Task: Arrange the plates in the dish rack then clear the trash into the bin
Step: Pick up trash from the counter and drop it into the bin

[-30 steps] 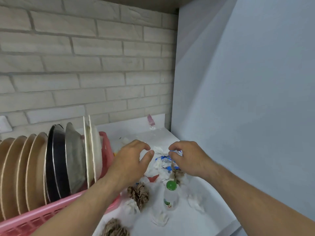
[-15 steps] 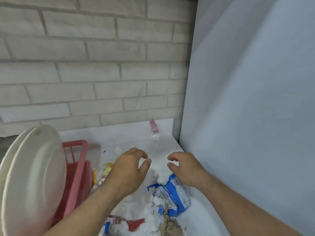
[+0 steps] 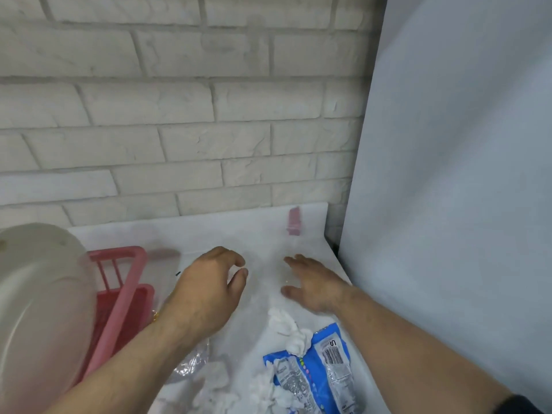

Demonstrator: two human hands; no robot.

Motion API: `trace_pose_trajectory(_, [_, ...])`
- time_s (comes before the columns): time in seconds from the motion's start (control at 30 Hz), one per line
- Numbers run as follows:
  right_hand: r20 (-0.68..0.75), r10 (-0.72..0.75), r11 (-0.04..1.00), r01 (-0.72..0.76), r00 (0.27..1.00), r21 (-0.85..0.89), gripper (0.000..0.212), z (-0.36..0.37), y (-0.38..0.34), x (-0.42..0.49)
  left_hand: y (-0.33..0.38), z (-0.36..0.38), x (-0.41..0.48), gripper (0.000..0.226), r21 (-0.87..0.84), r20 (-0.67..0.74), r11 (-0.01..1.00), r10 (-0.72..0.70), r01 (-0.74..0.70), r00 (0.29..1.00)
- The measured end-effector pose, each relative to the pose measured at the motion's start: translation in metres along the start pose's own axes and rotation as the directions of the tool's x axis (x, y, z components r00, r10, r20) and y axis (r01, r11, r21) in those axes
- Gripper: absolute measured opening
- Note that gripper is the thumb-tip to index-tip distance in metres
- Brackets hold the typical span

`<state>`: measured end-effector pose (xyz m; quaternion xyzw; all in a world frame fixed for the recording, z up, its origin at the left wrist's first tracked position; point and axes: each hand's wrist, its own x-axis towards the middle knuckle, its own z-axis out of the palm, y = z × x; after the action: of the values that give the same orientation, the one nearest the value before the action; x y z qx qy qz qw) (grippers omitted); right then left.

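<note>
A white plate (image 3: 38, 300) stands on edge in the pink dish rack (image 3: 119, 297) at the left. On the white counter (image 3: 227, 237) lies trash: a blue snack wrapper (image 3: 325, 366), crumpled white tissues (image 3: 288, 327) and clear plastic (image 3: 191, 360). My left hand (image 3: 209, 291) hovers over the counter beside the rack, fingers loosely curled and holding nothing. My right hand (image 3: 313, 282) reaches forward with fingers spread, empty, just beyond the tissues. A small pink piece (image 3: 294, 221) lies at the back of the counter.
A white brick wall (image 3: 179, 115) closes off the back. A grey-blue panel (image 3: 454, 174) stands along the right side of the counter. The bin is out of view.
The view has moved closer and to the right, so most plates are out of frame. Both hands have reached further back over the counter, past the blue wrapper, and the right hand's fingers have spread.
</note>
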<state>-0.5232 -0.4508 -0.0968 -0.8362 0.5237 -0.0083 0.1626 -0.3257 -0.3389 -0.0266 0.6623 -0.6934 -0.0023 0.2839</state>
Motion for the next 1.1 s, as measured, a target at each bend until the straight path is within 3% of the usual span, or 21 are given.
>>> trace_pose_trajectory(0.27, [-0.070, 0.007, 0.994, -0.014, 0.998, -0.104, 0.051, 0.010, 0.007, 0.008, -0.017, 0.008, 0.018, 0.026, 0.042, 0.024, 0.997, -0.064, 0.063, 0.998])
trace_pose_trajectory(0.37, [-0.102, 0.016, 0.997, -0.024, 0.995, -0.072, 0.033, 0.008, 0.001, 0.008, -0.021, 0.009, 0.029, 0.028, 0.058, 0.065, 0.995, -0.079, 0.075, 0.995])
trace_pose_trajectory(0.53, [-0.298, 0.051, 0.999, -0.044, 0.953, 0.033, 0.034, -0.009, 0.005, 0.003, -0.031, 0.005, 0.047, 0.030, 0.123, 0.162, 0.979, -0.180, 0.161, 0.970])
trace_pose_trajectory(0.67, [-0.323, 0.132, 0.986, -0.089, 0.937, 0.144, 0.004, -0.021, 0.004, -0.004, -0.039, 0.006, 0.052, 0.036, 0.261, 0.277, 0.945, -0.269, 0.197, 0.922])
trace_pose_trajectory(0.77, [-0.295, 0.163, 0.972, -0.101, 0.942, 0.212, 0.012, -0.024, 0.001, -0.010, -0.038, 0.012, 0.047, 0.041, 0.278, 0.342, 0.941, -0.286, 0.195, 0.895])
trace_pose_trajectory(0.9, [-0.335, 0.148, 0.985, -0.107, 0.931, 0.139, 0.020, -0.027, -0.003, -0.022, -0.031, 0.023, 0.034, 0.059, 0.164, 0.375, 0.973, -0.214, 0.163, 0.902])
trace_pose_trajectory(1.0, [-0.294, 0.132, 0.985, -0.093, 0.946, 0.143, 0.044, -0.034, -0.009, -0.030, -0.020, 0.030, 0.023, 0.086, 0.235, 0.484, 0.971, -0.161, 0.050, 0.860])
trace_pose_trajectory(1.1, [-0.306, 0.143, 0.975, -0.081, 0.941, 0.209, 0.037, -0.044, -0.014, -0.040, -0.008, 0.030, 0.011, 0.092, 0.311, 0.606, 0.945, -0.115, -0.101, 0.787])
